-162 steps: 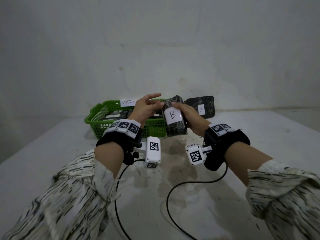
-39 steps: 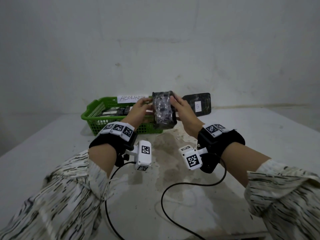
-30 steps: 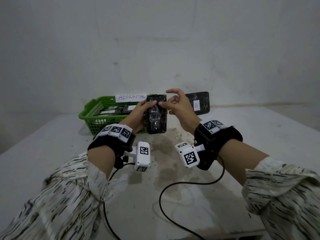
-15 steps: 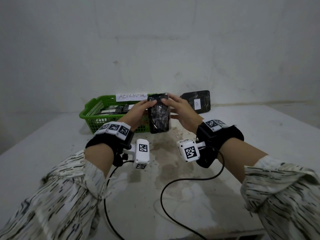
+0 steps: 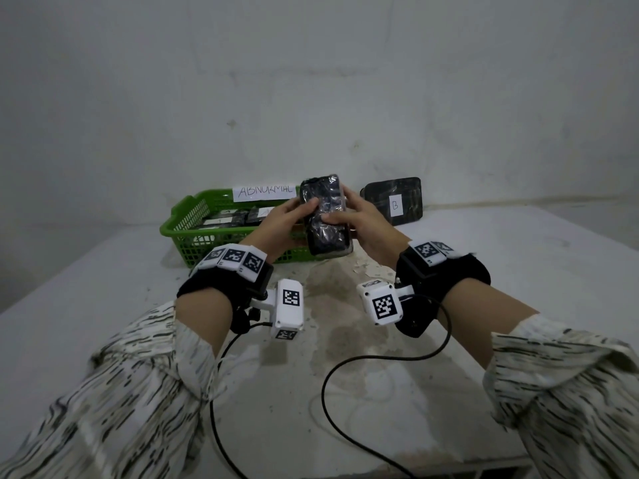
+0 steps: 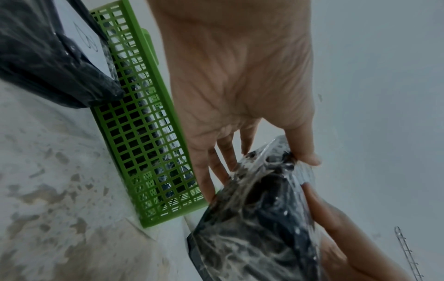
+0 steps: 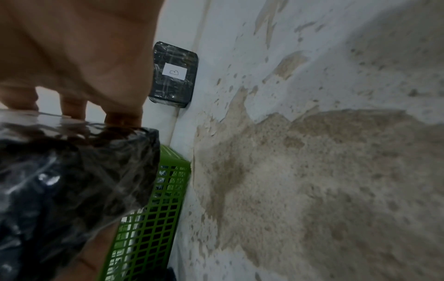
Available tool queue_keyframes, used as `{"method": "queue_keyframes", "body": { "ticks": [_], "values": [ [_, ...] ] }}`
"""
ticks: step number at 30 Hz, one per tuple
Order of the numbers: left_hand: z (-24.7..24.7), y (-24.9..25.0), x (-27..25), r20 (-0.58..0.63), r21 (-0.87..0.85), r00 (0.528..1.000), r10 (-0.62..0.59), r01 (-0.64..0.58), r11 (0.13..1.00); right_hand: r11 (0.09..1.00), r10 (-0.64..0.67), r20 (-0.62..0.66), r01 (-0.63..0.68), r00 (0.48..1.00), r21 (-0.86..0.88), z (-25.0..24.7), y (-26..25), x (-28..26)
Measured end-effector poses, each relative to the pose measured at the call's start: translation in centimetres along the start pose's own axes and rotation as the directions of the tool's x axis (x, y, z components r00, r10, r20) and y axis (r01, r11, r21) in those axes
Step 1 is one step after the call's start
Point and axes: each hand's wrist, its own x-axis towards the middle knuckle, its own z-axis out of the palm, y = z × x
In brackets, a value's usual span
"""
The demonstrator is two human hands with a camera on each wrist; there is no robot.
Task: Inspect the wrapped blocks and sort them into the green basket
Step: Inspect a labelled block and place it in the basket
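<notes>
Both hands hold one black block wrapped in clear film [image 5: 326,219] upright above the table, just in front of the green basket [image 5: 183,229]. My left hand [image 5: 287,223] grips its left side, thumb across the front. My right hand [image 5: 359,219] grips its right side, thumb on the front too. The same block [image 6: 259,218] fills the lower part of the left wrist view, and the block [image 7: 67,180] fills the lower left of the right wrist view. The basket carries a white tag reading ABNORMAL [image 5: 264,192] and holds several wrapped blocks [image 5: 228,219].
Another wrapped block with a white B label [image 5: 394,205] leans against the wall to the right of the basket. Black cables [image 5: 345,375] trail over the stained white table [image 5: 484,271] near its front. The wall stands close behind the basket.
The block has been turned in both hands over the past seconds; its B label no longer faces me. Since half a second ago both thumbs have settled on its front.
</notes>
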Motion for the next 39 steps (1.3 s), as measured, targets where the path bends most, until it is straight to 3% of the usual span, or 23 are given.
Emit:
{"method": "queue_keyframes", "body": {
  "ticks": [7,13,19,24,28,35,39],
  "values": [
    [0.2,0.1,0.4,-0.047,-0.04,0.999,0.003,-0.005,0.999,1.0,0.006,0.088,-0.003,0.996,-0.031,0.3,0.1,-0.2],
    [-0.1,0.3,0.8,-0.065,-0.088,0.997,-0.045,0.039,0.995,0.998,0.042,0.058,-0.044,0.997,0.036,0.8,-0.3,0.1],
    [-0.7,0.7,0.5,-0.017,-0.101,0.993,-0.119,0.116,0.988,0.994,0.066,0.077,-0.073,0.995,0.082,0.9,-0.8,0.0],
    [-1.1,0.9,0.2,-0.031,-0.207,0.977,-0.21,0.199,0.958,0.995,0.093,0.115,-0.095,0.989,0.012,1.0,-0.5,0.1],
    [-0.8,0.8,-0.1,-0.015,-0.304,0.971,-0.237,0.221,0.927,0.997,-0.01,-0.019,0.009,1.0,-0.071,1.3,-0.6,0.1],
    [-0.6,0.5,0.1,-0.004,-0.347,0.977,-0.214,0.199,0.916,0.987,-0.028,0.015,0.03,0.999,-0.16,1.5,-0.8,0.0],
    [-0.3,0.7,0.3,0.007,-0.375,0.975,-0.22,0.206,0.904,0.974,-0.141,-0.077,0.125,0.987,-0.188,1.9,-0.7,-0.4]
  ]
}}
